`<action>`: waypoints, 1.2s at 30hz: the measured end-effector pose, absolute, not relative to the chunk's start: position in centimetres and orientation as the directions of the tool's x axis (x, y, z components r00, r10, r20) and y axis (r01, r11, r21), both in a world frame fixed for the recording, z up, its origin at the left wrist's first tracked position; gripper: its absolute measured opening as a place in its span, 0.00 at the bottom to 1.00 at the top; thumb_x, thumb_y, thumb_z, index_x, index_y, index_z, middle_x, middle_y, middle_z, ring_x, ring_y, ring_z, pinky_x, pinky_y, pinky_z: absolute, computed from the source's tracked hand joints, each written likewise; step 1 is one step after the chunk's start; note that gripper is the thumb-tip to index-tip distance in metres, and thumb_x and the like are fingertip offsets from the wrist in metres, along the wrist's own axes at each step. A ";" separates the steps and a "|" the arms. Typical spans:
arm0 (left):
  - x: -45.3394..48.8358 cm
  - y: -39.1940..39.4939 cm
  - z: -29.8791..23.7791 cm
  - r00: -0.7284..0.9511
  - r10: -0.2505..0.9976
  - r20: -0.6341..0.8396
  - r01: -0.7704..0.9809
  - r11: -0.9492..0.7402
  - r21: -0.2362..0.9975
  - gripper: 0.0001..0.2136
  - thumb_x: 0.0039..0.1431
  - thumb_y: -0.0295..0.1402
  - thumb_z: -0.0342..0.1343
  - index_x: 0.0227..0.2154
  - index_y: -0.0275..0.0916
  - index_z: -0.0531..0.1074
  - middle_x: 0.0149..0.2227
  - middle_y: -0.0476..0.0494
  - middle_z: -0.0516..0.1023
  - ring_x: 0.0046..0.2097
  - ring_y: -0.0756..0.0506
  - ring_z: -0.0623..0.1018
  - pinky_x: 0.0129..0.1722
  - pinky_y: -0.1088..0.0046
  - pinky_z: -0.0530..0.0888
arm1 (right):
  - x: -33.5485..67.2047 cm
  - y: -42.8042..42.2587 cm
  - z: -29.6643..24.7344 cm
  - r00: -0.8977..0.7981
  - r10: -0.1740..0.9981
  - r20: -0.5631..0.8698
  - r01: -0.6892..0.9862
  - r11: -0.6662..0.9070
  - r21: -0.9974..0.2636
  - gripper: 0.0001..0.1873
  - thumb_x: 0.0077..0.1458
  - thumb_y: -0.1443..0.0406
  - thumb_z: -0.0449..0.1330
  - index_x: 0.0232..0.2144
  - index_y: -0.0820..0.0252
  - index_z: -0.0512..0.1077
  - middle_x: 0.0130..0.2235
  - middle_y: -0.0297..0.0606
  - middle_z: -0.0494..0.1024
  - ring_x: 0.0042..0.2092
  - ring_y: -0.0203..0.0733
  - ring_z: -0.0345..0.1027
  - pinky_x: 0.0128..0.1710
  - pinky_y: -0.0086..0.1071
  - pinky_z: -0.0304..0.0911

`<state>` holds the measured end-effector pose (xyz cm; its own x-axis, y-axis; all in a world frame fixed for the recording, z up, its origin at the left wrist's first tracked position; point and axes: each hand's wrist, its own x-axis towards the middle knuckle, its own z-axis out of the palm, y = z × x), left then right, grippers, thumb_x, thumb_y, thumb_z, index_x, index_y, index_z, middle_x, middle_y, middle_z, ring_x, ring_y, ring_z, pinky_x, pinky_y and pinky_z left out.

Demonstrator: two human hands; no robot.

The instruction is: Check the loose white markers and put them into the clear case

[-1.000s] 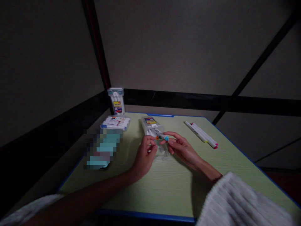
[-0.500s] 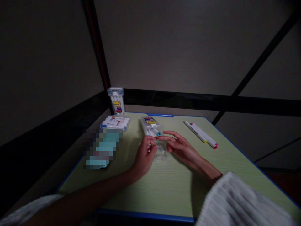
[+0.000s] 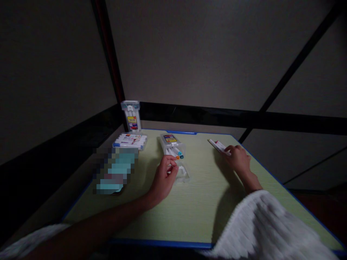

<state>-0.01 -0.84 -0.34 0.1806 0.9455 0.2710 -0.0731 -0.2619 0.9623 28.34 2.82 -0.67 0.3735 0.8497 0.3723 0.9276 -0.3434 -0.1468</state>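
A clear plastic marker box [image 3: 173,140] lies on its side with its mouth towards me; white markers [image 3: 171,151] with orange, teal and blue ends poke out. Its clear lid [image 3: 183,174] hangs open on the table. My left hand [image 3: 164,177] is beside the mouth and lid, fingers curled and thumb close to the fingertips; whether they pinch the lid edge is hidden. Over at the right, my right hand [image 3: 239,161] is closed round the loose white markers [image 3: 218,146], covering their capped ends.
At the back left stands a closed marker box [image 3: 132,116]. A flat pack of white markers [image 3: 130,141] lies before it, and a blurred-out teal object [image 3: 119,171] nearer me. The pale green table [image 3: 173,216] has a blue edge; dark-framed walls rise behind and to the left.
My right hand has left the box mouth and moved right onto the loose markers, closing on them. The left hand has stayed by the lid. Orange and teal marker ends now show.
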 end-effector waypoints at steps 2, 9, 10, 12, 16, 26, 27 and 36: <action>-0.1 -0.8 -0.3 0.174 0.945 0.277 -0.077 -0.268 0.960 0.06 0.50 0.26 0.49 0.32 0.39 0.61 0.28 0.53 0.63 0.23 0.57 0.64 0.19 0.84 0.60 | 28.2 2.7 -1.0 0.413 0.851 0.326 0.909 -0.408 -0.086 0.17 0.50 0.58 0.53 0.38 0.63 0.71 0.40 0.51 0.69 0.43 0.55 0.63 0.35 0.43 0.57; -0.3 -0.8 -0.3 0.154 0.947 0.283 -0.068 -0.275 0.959 0.05 0.50 0.27 0.51 0.31 0.39 0.62 0.27 0.53 0.64 0.23 0.56 0.64 0.20 0.84 0.60 | 28.0 3.0 -1.3 0.444 0.864 0.237 0.894 -0.447 -0.047 0.18 0.51 0.56 0.52 0.37 0.63 0.72 0.40 0.52 0.69 0.45 0.56 0.61 0.38 0.47 0.57; -0.3 -0.8 -0.4 0.155 0.946 0.284 -0.064 -0.277 0.959 0.05 0.50 0.27 0.50 0.31 0.39 0.62 0.27 0.53 0.64 0.23 0.56 0.64 0.20 0.84 0.60 | 28.0 3.1 -1.3 0.439 0.869 0.227 0.896 -0.441 -0.042 0.19 0.51 0.56 0.52 0.37 0.64 0.72 0.40 0.52 0.68 0.45 0.56 0.61 0.38 0.47 0.57; -0.3 -0.8 -0.4 0.161 0.944 0.287 -0.056 -0.281 0.958 0.05 0.50 0.27 0.50 0.32 0.40 0.62 0.28 0.53 0.65 0.23 0.56 0.64 0.20 0.83 0.61 | 27.9 3.2 -1.4 0.420 0.883 0.209 0.905 -0.424 -0.028 0.19 0.51 0.56 0.51 0.37 0.65 0.72 0.41 0.53 0.68 0.45 0.55 0.61 0.38 0.47 0.57; -0.3 -0.8 -0.4 0.167 0.942 0.292 -0.048 -0.288 0.957 0.05 0.51 0.26 0.49 0.32 0.39 0.61 0.28 0.53 0.64 0.23 0.56 0.64 0.20 0.83 0.60 | 27.6 3.4 -1.6 0.385 0.904 0.186 0.921 -0.388 -0.022 0.18 0.52 0.59 0.50 0.37 0.67 0.71 0.41 0.53 0.68 0.45 0.56 0.61 0.38 0.46 0.57; -0.4 -1.0 0.0 0.203 0.943 0.263 -0.050 -0.258 0.965 0.06 0.51 0.28 0.48 0.33 0.39 0.59 0.28 0.53 0.62 0.25 0.56 0.65 0.21 0.84 0.60 | 26.7 4.0 -0.4 0.468 0.753 0.461 0.654 0.056 -0.755 0.11 0.50 0.58 0.55 0.27 0.61 0.64 0.21 0.33 0.67 0.23 0.35 0.59 0.23 0.29 0.53; -0.4 -0.9 0.0 0.206 0.943 0.262 -0.051 -0.257 0.965 0.06 0.51 0.28 0.48 0.33 0.39 0.59 0.28 0.53 0.62 0.25 0.56 0.65 0.21 0.84 0.60 | 26.3 4.0 0.0 0.501 0.731 0.463 0.519 0.174 -0.837 0.11 0.48 0.58 0.56 0.25 0.60 0.63 0.20 0.31 0.66 0.22 0.33 0.57 0.22 0.27 0.52; -0.6 -0.7 0.0 0.210 0.944 0.255 -0.090 -0.241 0.966 0.08 0.51 0.28 0.49 0.35 0.40 0.57 0.28 0.55 0.63 0.24 0.57 0.65 0.21 0.84 0.60 | 22.0 2.1 3.3 0.319 0.902 0.290 -0.393 0.404 -0.826 0.16 0.48 0.64 0.58 0.16 0.60 0.56 0.12 0.24 0.53 0.15 0.26 0.43 0.14 0.22 0.43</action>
<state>-0.62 -0.65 -0.02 0.2100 0.9438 0.2554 -0.0899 -0.2415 0.9662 21.96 2.11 3.26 0.3190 0.9024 0.2897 -0.3929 0.4041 -0.8260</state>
